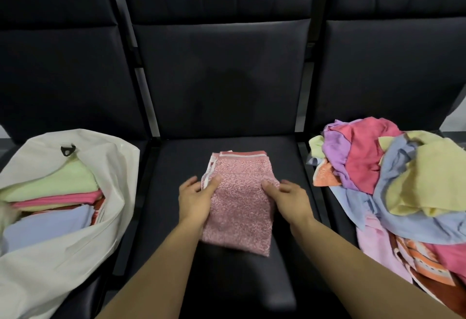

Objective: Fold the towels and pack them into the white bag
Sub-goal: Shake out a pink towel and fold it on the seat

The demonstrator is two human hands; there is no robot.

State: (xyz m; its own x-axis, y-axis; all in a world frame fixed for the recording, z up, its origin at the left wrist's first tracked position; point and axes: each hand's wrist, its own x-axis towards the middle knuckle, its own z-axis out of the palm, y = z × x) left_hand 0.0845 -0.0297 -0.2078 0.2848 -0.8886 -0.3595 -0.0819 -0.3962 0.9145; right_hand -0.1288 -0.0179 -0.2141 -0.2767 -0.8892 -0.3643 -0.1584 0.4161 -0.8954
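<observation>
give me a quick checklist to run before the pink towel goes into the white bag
1. Pink speckled towel folded compact on the middle seat: ok, though the layers at its far end sit slightly uneven.
2. Left hand grips the towel's left edge: ok.
3. Right hand grips its right edge: ok.
4. White bag mouth open toward the person: ok.
5. Room on the folded stack inside the bag: cannot tell, the bag's depth is hidden.
6. Unfolded pile on the right seat lies apart from the towel: ok.
</observation>
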